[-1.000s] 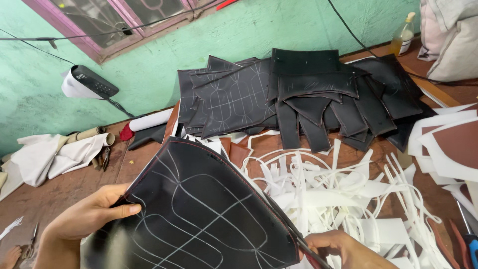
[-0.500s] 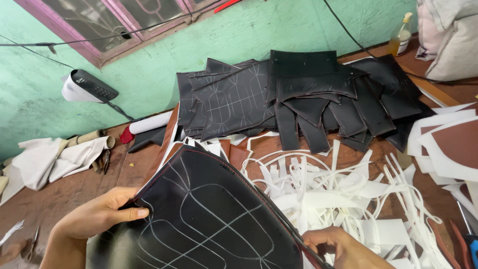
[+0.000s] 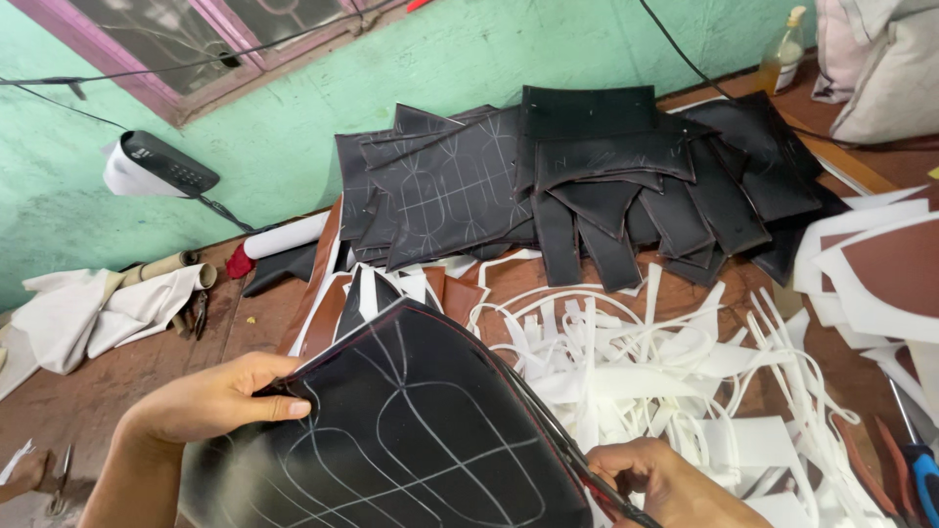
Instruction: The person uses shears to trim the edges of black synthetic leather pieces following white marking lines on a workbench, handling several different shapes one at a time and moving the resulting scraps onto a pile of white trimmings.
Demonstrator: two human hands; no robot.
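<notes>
I hold up a black leather sheet (image 3: 421,440) marked with white chalk curves and edged with a thin red line. My left hand (image 3: 210,401) pinches its left edge, thumb on top. My right hand (image 3: 675,484), low at the frame's bottom, is closed around dark scissors (image 3: 558,440). Their blades lie along the sheet's right edge. The lower part of the sheet is cut off by the frame.
A pile of cut black pieces (image 3: 587,186) lies against the green wall. White scrap strips (image 3: 675,362) spread across the wooden table (image 3: 108,391). Brown pieces (image 3: 323,313) sit behind the sheet. A white cloth (image 3: 88,308) lies left, a blue-handled tool (image 3: 919,469) right and a bottle (image 3: 782,49) far right.
The black sheet has shifted a little to the right and lower in view. My left hand has slid along its edge with it. My right hand stays at the bottom with the scissors.
</notes>
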